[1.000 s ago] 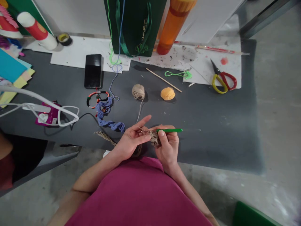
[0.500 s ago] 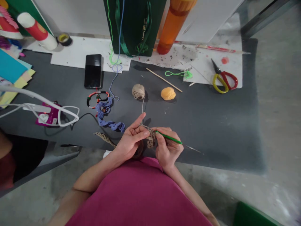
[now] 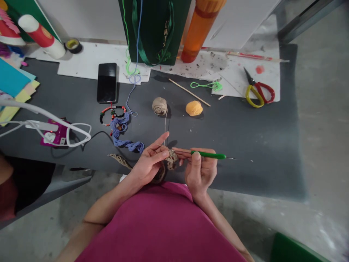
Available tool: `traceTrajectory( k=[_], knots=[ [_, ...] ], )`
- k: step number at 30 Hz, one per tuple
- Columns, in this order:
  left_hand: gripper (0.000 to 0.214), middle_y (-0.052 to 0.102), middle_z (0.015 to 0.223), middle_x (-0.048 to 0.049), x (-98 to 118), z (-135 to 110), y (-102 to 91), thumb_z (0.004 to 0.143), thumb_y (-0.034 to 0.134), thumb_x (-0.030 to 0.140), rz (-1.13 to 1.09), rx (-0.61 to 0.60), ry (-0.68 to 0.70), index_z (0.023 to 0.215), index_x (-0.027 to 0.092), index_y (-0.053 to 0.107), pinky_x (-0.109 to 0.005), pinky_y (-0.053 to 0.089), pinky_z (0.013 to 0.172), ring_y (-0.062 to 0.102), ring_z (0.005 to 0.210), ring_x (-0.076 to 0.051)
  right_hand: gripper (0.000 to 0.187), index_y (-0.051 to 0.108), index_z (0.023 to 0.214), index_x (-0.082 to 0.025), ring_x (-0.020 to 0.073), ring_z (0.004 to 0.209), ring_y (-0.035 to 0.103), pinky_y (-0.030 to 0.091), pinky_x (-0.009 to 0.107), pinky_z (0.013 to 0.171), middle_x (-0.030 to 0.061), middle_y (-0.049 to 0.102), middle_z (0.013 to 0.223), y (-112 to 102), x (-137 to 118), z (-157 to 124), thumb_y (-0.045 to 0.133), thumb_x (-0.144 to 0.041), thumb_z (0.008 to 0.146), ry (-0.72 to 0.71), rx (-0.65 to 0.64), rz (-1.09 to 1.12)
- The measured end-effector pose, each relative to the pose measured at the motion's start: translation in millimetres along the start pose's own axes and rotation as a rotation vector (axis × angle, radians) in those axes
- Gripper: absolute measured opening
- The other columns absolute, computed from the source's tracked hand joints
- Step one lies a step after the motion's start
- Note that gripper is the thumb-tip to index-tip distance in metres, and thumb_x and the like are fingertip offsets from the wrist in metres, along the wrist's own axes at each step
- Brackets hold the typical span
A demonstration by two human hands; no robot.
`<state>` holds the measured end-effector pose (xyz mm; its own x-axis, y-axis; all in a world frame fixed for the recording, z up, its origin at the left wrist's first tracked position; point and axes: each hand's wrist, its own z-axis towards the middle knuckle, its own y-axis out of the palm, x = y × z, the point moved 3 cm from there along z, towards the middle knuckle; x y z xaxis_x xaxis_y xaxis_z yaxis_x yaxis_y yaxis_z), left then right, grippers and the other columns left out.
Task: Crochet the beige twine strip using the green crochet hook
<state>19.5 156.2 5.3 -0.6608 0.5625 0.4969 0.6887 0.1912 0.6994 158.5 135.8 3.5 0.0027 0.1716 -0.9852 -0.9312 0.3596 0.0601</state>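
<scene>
I monitor the work through the head view. The crocheted piece [image 3: 171, 161], in beige yarn, is held above the near edge of the table [image 3: 259, 145], between the two hands. The left grip [image 3: 148, 162] is closed in a pinch on the left edge of the crocheted piece, index finger extended. The right grip [image 3: 201, 173] is closed on the green handle of the hook [image 3: 208, 155]; the thin front shaft reaches the crocheted piece.

Handling: I rate the crocheted piece as very light, soft and limp, with no stiffness of its own. Take hold of the worked fabric close to the hook, thumb against fingers, with light pressure. Do not pull on an open loop; it would probably slip or stretch. I judge the hook light, rigid and smooth; hold it by the green handle, not by the shaft.

Supply: the beige strand [image 3: 165, 123] runs from the yarn ball [image 3: 159, 106] toward the left grip. The ball appears free to roll; keep tension low.
</scene>
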Motion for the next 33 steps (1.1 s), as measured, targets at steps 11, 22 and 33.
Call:
traceTrajectory(
  k=[11, 22, 33],
  knots=[
    [0.055, 0.071, 0.083, 0.0034, -3, -2, 4.9, 0.069, 0.091, 0.021, 0.097, -0.023, 0.026, 0.121, 0.029, 0.076, -0.024, 0.048, 0.083, 0.062, 0.077, -0.008, 0.009, 0.065, 0.1, -0.023, 0.0177, 0.079, 0.079, 0.064, 0.032, 0.07, 0.0027, 0.081, 0.087, 1, 10, -2, 0.06, -0.03, 0.099, 0.145, -0.075, 0.066],
    [0.078, 0.064, 0.067, 0.0077, -3, -2, 6.8, 0.068, 0.089, 0.016, 0.015, 0.009, -0.014, 0.141, 0.022, 0.062, -0.022, 0.047, 0.072, 0.058, 0.064, -0.006, 0.017, 0.075, 0.097, -0.027, 0.0185, 0.077, 0.076, 0.062, 0.034, 0.068, 0.002, 0.08, 0.088, 6, -10, 5, 0.067, -0.014, 0.091, -0.324, -0.105, -0.201],
    [0.068, 0.064, 0.066, 0.0079, -3, -1, 4.2, 0.068, 0.09, 0.016, -0.002, -0.003, -0.058, 0.132, 0.024, 0.069, -0.02, 0.045, 0.069, 0.055, 0.062, -0.005, 0.008, 0.069, 0.098, -0.024, 0.0121, 0.057, 0.07, 0.055, 0.025, 0.052, 0.0003, 0.079, 0.083, 0, -5, -3, 0.061, -0.022, 0.097, -0.087, 0.013, -0.13]
  ],
)
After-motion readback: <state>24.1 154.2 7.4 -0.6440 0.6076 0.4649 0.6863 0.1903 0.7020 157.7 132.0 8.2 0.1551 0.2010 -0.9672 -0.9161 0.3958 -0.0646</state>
